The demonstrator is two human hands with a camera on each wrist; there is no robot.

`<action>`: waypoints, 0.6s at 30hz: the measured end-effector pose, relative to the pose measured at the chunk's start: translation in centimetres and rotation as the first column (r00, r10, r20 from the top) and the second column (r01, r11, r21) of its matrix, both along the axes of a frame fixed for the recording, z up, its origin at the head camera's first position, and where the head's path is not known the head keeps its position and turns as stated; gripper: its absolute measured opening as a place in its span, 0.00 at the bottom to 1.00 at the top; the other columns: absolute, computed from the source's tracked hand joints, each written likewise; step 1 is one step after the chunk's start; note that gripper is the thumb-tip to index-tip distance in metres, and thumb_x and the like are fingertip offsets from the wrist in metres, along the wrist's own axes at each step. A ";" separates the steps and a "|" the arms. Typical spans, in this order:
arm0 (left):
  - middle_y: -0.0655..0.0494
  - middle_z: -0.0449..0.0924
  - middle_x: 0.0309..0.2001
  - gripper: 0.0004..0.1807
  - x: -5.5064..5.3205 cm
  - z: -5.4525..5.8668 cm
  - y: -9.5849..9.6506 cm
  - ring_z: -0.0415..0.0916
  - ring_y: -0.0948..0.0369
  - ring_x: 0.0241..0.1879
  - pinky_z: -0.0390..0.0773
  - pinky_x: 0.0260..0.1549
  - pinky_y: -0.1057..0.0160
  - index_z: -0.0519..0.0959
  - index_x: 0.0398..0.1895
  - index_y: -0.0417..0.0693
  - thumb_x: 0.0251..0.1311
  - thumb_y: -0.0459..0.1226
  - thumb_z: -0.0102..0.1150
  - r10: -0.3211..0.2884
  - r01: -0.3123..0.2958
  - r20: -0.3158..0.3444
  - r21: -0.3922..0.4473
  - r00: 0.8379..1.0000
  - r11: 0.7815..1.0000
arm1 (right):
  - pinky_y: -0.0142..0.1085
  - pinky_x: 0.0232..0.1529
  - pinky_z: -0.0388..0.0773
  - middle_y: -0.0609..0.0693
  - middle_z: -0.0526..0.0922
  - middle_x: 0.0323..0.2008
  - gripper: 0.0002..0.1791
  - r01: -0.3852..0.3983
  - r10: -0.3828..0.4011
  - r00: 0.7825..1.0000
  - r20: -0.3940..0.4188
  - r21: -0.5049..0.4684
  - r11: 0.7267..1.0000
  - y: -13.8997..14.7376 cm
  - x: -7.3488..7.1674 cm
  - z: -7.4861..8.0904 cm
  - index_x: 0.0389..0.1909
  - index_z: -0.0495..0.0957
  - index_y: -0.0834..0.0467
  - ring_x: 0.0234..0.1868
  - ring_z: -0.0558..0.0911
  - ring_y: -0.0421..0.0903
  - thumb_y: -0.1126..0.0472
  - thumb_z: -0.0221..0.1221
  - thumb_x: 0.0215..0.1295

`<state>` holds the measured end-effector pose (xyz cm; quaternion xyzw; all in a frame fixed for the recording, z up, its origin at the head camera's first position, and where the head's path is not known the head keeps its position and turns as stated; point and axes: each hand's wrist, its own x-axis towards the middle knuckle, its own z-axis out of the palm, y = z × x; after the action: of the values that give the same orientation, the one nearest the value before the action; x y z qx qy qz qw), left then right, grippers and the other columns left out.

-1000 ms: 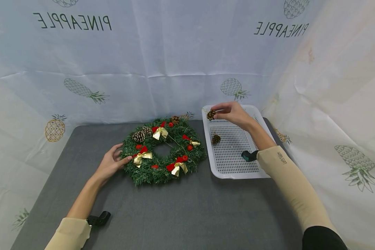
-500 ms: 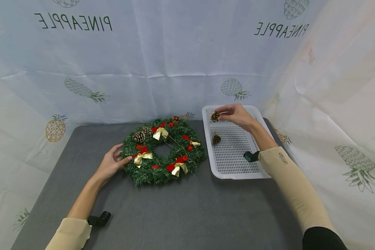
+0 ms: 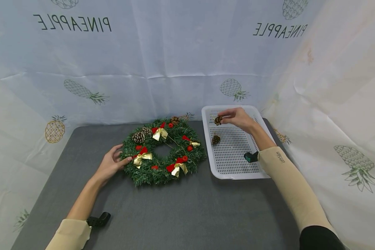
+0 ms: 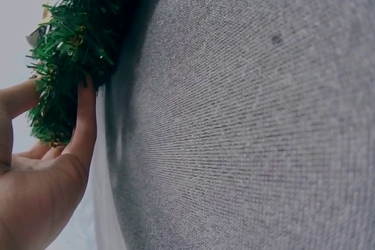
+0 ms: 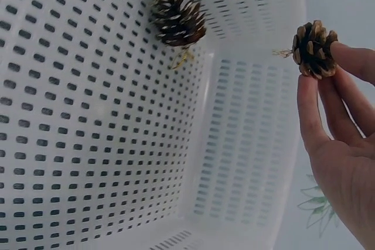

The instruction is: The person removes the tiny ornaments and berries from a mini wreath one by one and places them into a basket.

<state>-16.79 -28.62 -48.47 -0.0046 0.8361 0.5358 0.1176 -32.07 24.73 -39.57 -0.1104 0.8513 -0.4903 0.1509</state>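
Note:
A green wreath (image 3: 162,173) with red and gold bows, red berries and pine cones lies on the grey table. My left hand (image 3: 110,163) grips its left edge, thumb on top; in the left wrist view, fingers (image 4: 87,115) reach round the wreath's green needles (image 4: 70,45). Over the back of a white perforated basket (image 3: 234,176), my right hand (image 3: 237,118) pinches a small pine cone (image 3: 218,120) between thumb and fingertips. The right wrist view shows this pine cone (image 5: 313,50) with gold wire at its end. Another pine cone (image 3: 216,139) lies in the basket.
The basket stands right of the wreath, near the table's back right corner. A white curtain (image 3: 181,41) with pineapple prints hangs behind and along the sides. Grey tabletop (image 3: 181,215) stretches in front of the wreath.
My right hand has moved a little right and toward the front, carrying the pine cone from the basket's back left rim to over its inside. The left hand and wreath have stayed put.

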 end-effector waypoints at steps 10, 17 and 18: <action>0.21 0.45 0.85 0.53 0.0 0.0 0.1 0.54 0.24 0.81 0.81 0.65 0.35 0.40 0.91 0.43 0.79 0.46 0.64 0.011 -0.010 0.014 -0.013 1.000 1.000 | 0.61 0.81 0.67 0.69 0.78 0.73 0.26 0.016 -0.017 1.000 0.025 0.046 0.999 0.6 -0.6 -1.3 0.72 0.77 0.66 0.75 0.76 0.66 0.65 0.64 0.77; 0.21 0.45 0.85 0.53 -0.1 -0.1 0.2 0.54 0.24 0.81 0.82 0.64 0.37 0.40 0.91 0.43 0.78 0.45 0.65 0.017 -0.016 0.014 -0.013 1.000 1.000 | 0.62 0.80 0.67 0.69 0.74 0.76 0.27 0.009 -0.014 0.998 0.063 0.082 0.997 1.1 -0.9 -2.2 0.74 0.75 0.67 0.77 0.74 0.66 0.64 0.62 0.78; 0.21 0.45 0.85 0.53 -0.1 -0.1 0.2 0.54 0.24 0.81 0.82 0.64 0.36 0.40 0.91 0.43 0.78 0.45 0.65 0.017 -0.016 0.014 -0.014 1.000 1.000 | 0.63 0.80 0.67 0.69 0.74 0.76 0.27 0.009 -0.015 0.998 0.063 0.093 0.996 1.2 -0.9 -2.3 0.74 0.75 0.66 0.77 0.73 0.66 0.64 0.62 0.79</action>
<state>-16.86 -28.43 -48.59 -0.0162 0.8387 0.5311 0.1191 -32.96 25.94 -41.85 -0.0824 0.8684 -0.4546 0.1801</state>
